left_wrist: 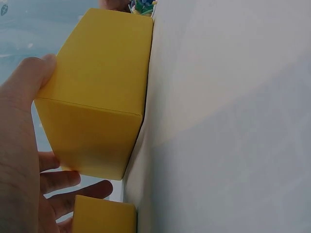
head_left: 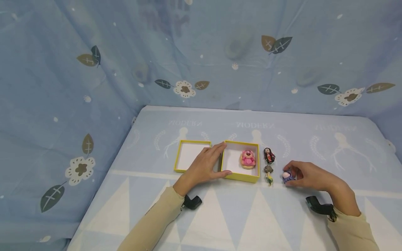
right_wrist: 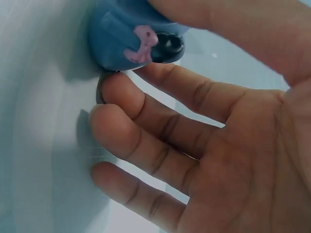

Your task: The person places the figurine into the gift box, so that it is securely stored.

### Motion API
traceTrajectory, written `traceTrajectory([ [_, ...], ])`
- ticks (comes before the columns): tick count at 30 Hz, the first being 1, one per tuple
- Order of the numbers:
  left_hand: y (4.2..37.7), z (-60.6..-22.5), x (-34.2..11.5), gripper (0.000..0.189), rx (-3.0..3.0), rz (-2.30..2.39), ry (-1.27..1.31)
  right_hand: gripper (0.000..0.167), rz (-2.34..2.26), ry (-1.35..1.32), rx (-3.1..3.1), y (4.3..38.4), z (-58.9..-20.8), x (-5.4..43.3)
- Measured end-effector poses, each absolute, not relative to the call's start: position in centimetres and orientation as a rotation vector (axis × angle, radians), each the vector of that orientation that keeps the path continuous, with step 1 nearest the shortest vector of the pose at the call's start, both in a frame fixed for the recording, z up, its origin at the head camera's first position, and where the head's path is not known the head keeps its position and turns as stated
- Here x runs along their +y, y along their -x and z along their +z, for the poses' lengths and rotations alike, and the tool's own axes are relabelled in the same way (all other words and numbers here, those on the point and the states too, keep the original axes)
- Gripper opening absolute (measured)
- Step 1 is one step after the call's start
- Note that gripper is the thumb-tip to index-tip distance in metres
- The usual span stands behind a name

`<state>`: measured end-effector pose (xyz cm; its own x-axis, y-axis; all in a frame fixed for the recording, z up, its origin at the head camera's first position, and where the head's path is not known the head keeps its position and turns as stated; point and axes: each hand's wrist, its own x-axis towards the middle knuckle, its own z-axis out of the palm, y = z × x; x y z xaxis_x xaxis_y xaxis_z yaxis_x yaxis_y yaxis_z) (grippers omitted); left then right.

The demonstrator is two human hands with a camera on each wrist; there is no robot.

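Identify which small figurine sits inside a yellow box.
The pink bear figurine, inside the square, white-lined yellow box. The black-haired red figurine, yellow-green figurine and blue figurine in the right hand are outside.

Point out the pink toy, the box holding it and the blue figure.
Pink toy (head_left: 248, 161), head view: its body.
Box (head_left: 242, 177), head view: near wall.
Blue figure (right_wrist: 111, 36), right wrist view: blue body.

text: "modern" | on: pale blue tablecloth | repeats: three across far side, rightmost faint
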<state>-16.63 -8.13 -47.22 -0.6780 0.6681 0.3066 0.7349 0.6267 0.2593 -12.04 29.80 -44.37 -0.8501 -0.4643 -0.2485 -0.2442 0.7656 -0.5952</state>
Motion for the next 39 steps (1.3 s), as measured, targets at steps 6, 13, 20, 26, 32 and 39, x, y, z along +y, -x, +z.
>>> traceTrajectory([
  [6, 16.57, -47.23, -8.14, 0.093, -2.672, -0.546, 1.162, 0.045, -0.781, 0.555, 2.59, 12.09, -44.23, 29.55],
  [13, 16.6, -47.28, -8.11, 0.093, -2.666, -0.555, 1.162, 0.044, -0.787, 0.561, 2.598, 12.15, -44.0, 29.5],
  [20, 16.64, -47.31, -8.15, 0.093, -2.661, -0.544, 1.165, 0.046, -0.765, 0.528, 2.616, 12.02, -43.85, 29.31],
  [26, 16.69, -47.34, -8.13, 0.094, -2.654, -0.543, 1.17, 0.045, -0.79, 0.541, 2.637, 12.11, -43.85, 29.36],
  [32, 16.72, -47.31, -8.04, 0.094, -2.677, -0.557, 1.163, 0.046, -0.794, 0.523, 2.614, 12.09, -44.0, 29.34],
  [39, 16.66, -47.39, -8.09, 0.094, -2.683, -0.549, 1.161, 0.054, -0.787, 0.509, 2.594, 12.03, -44.01, 29.56],
])
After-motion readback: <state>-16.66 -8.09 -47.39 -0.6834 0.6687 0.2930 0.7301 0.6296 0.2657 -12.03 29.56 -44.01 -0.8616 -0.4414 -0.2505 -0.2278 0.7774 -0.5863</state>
